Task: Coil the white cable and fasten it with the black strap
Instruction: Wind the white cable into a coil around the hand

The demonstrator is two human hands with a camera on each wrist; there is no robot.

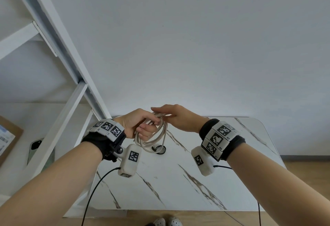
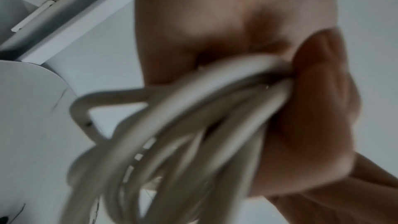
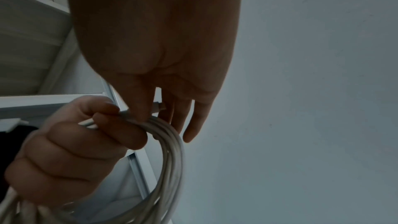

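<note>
The white cable (image 1: 164, 131) is wound into a coil of several loops that hangs above the table. My left hand (image 1: 137, 124) grips the top of the coil in its fist, and the loops (image 2: 193, 108) run out of its curled fingers (image 2: 312, 108). My right hand (image 1: 171, 117) reaches over the coil's top. In the right wrist view its thumb and fingers (image 3: 155, 101) pinch the cable (image 3: 172, 151) end right beside the left hand (image 3: 75, 142). The black strap (image 1: 159, 149) lies on the table below the coil, partly hidden by the loops.
The white marble-pattern table (image 1: 214, 181) stands against a plain wall. A white shelf frame (image 1: 59, 38) slants up on the left, with a phone (image 1: 34, 147) and a cardboard box (image 1: 9, 136) beneath it. Black camera leads (image 1: 92, 190) hang from both wrists.
</note>
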